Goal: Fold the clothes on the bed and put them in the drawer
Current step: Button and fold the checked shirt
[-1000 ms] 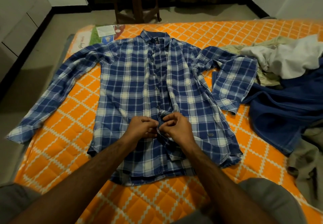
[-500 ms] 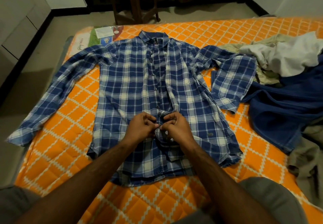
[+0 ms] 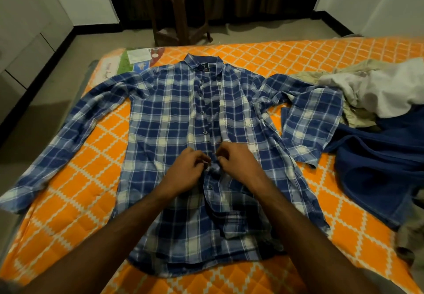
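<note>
lying face up and spread flat on the orange bed [image 3: 286, 64], the plaid shirt [image 3: 165, 137] is being buttoned at its middle: the left hand [image 3: 187, 171] and right hand [image 3: 236, 163] both pinch the front edges there. folding hasn't begun, i judge; next the lower button [image 3: 209, 186] needs closing, then the sleeves turned in. a pile of clothes [image 3: 378, 121] waits to the right.

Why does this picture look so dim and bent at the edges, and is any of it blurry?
Head view: the room is dimly lit, so the stool and far wall go nearly black; the wide lens bows the bed edge; the shirt is fairly sharp mid-frame where both the left hand and right hand pinch it, but its left cuff and the frame's corners smear.
</note>
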Demonstrator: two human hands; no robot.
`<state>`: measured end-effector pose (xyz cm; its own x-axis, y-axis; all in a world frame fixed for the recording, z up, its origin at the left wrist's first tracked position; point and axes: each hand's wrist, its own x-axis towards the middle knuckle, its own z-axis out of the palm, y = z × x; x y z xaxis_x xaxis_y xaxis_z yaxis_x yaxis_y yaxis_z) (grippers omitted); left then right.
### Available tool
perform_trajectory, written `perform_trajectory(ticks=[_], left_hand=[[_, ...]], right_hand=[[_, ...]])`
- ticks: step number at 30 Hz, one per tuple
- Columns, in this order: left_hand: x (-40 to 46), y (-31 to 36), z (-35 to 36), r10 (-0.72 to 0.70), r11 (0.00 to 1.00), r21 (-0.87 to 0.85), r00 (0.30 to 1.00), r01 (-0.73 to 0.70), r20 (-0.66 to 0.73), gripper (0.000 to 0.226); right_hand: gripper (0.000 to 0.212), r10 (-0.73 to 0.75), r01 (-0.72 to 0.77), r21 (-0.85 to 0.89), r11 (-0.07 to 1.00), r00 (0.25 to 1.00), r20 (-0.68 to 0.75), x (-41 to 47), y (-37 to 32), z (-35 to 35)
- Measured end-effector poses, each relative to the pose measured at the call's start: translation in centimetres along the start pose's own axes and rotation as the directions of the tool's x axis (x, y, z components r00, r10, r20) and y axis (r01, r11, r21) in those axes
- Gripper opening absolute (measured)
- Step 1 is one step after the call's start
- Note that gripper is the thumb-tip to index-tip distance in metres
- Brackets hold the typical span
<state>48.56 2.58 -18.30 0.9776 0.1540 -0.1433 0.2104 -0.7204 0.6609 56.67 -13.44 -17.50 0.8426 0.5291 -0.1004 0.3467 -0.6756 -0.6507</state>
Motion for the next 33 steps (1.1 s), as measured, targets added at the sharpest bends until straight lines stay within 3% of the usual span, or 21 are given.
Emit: perform_trajectory(ticks=[3, 6, 11, 17, 20, 23, 24, 26, 29, 33], left_hand=[[0.7, -0.7, 0.6, 0.006, 0.999, 0.033, 1.000, -0.006, 0.000, 0.024], [1.3, -0.8, 0.8, -0.014, 1.000, 0.009, 0.996, 0.015, -0.083, 0.022], [2.1, -0.9, 1.2, -0.039, 0.998, 0.039, 0.989, 0.045, -0.144, 0.009], [2.5, -0.6, 1.3, -0.080, 0.989, 0.111, 0.979, 0.103, -0.189, 0.015], [2.7, -0.3, 1.4, -0.103, 0.983, 0.133, 0.979, 0.128, -0.178, 0.015], [2.7, 0.1, 0.7, -0.192, 0.980, -0.080, 0.974, 0.184, -0.116, 0.013], [2.8, 0.2, 0.5, -0.232, 0.956, -0.203, 0.969, 0.211, -0.088, 0.012], [2.7, 0.4, 0.3, -0.297, 0.875, -0.406, 0.955, 0.264, -0.020, 0.011], [2.5, 0.4, 0.2, -0.333, 0.768, -0.566, 0.942, 0.300, 0.047, 0.009], [2.3, 0.1, 0.1, -0.331, 0.667, -0.685, 0.940, 0.294, 0.081, 0.010]], right_hand=[[0.005, 0.127, -0.126, 0.017, 0.992, 0.991, -0.052, 0.2, 2.3, 0.5], [0.022, 0.249, -0.238, 0.143, 0.961, 0.966, -0.067, 0.2, 2.4, 0.1], [0.049, 0.294, -0.306, -0.104, 0.946, 0.949, -0.110, 0.4, 1.2, 0.8], [0.025, 0.244, -0.269, -0.230, 0.935, 0.961, -0.132, 0.4, 0.4, 0.7], [0.023, 0.227, -0.260, -0.285, 0.923, 0.963, -0.144, 0.2, 0.4, 0.5], [0.021, 0.218, -0.255, -0.296, 0.921, 0.964, -0.152, 0.2, 0.5, -0.6], [0.021, 0.230, -0.258, -0.242, 0.935, 0.963, -0.138, 0.3, 0.6, -1.0], [0.018, 0.267, -0.262, 0.061, 0.963, 0.961, -0.076, 0.6, 0.6, -1.6], [0.005, 0.278, -0.240, 0.515, 0.823, 0.961, 0.003, 1.1, 0.3, -1.6], [0.015, 0.290, -0.251, 0.726, 0.641, 0.954, 0.074, 1.1, 0.3, 0.3]])
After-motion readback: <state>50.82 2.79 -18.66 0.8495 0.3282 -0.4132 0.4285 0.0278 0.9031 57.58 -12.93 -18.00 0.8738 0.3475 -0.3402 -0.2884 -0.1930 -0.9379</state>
